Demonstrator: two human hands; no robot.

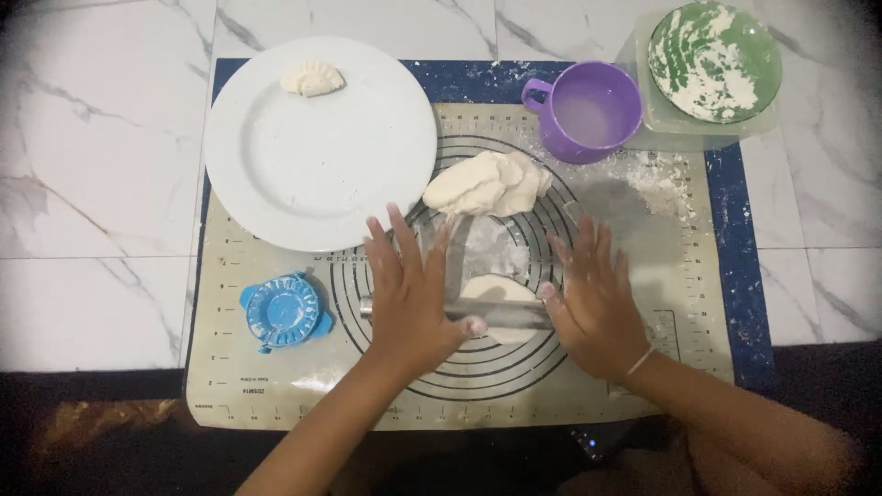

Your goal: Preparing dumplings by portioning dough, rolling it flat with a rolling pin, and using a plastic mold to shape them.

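Both hands flat, fingers spread, pressing on a rolling pin [501,312] w/ palms: left hand [409,294] on its left end, right hand [593,303] on its right. Pin lies across a small dough disc [496,289] at centre of the ringed pastry mat [276,377]. Pin looks metallic, blurred tho. Dough lump [487,182] just beyond, blue dumpling press [285,310] left, white plate [317,165] w/ one dumpling [312,78]

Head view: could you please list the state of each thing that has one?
Small white dough disc: flattened under metal rolling pin.
White dough lump: unrolled.
Round white plate: holds one folded dumpling.
Blue plastic dumpling press: open, empty.
Purple mug: holds cloudy liquid.
Left hand, right hand: flat on pin.
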